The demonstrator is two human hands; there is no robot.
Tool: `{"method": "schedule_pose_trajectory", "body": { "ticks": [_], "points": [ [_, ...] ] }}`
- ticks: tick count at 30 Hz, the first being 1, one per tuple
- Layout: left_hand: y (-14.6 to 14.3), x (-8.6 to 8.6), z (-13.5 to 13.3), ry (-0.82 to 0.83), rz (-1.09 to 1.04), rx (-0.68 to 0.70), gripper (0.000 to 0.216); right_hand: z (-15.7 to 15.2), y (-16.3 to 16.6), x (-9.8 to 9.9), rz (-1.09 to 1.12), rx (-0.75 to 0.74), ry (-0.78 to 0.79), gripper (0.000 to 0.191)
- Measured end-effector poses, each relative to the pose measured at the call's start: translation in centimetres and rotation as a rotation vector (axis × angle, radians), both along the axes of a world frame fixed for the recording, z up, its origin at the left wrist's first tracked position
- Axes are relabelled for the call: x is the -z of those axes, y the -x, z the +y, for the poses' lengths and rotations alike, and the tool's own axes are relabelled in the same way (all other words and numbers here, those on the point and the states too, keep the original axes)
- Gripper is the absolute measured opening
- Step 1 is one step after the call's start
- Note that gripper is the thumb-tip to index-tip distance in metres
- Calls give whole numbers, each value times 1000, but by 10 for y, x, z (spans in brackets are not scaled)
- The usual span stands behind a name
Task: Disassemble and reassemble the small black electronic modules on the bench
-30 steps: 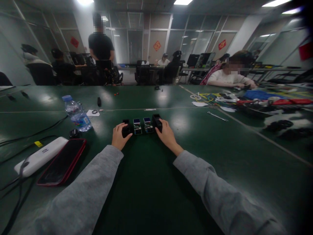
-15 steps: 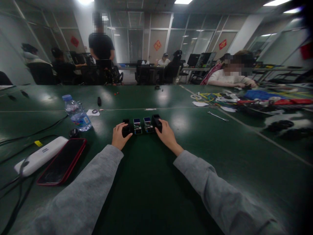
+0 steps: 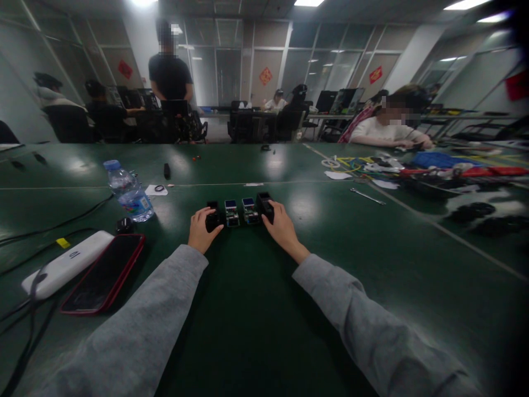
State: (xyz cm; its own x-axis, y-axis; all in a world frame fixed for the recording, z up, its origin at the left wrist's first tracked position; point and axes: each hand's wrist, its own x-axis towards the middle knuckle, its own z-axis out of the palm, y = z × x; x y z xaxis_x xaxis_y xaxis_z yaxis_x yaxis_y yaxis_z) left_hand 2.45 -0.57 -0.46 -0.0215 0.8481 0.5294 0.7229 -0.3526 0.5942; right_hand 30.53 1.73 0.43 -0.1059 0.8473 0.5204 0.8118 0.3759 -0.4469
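Two green circuit boards [image 3: 232, 216], dark screens [image 3: 230, 204] at their far ends

Left fingers [image 3: 203, 213] hold the left black case [image 3: 212, 220], right fingers [image 3: 280, 210] the right black case [image 3: 263, 202], flanking them.

From here I see a black phone [image 3: 105, 274] edged red, a white power bank [image 3: 66, 266] beside it, black cases [image 3: 265, 204] right of it.

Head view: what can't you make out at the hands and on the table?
All in the head view:
- Left black case: left side hidden by the left hand.
- Right black case: right side hidden by the right hand.
- Left circuit board, right circuit board: markings too small.
- Bottle: label text too small.
- Pile at right: blurred.
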Motion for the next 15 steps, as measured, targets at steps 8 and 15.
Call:
{"method": "schedule_pose_trajectory", "body": {
  "ticks": [8,15],
  "points": [
    [1,2,2,-24,13,8,48,-1,0,-1,-10,3,5,52],
    [1,4,4,-20,-10,15,48,-2,1,-2,-40,13,7,51]
  ]
}}
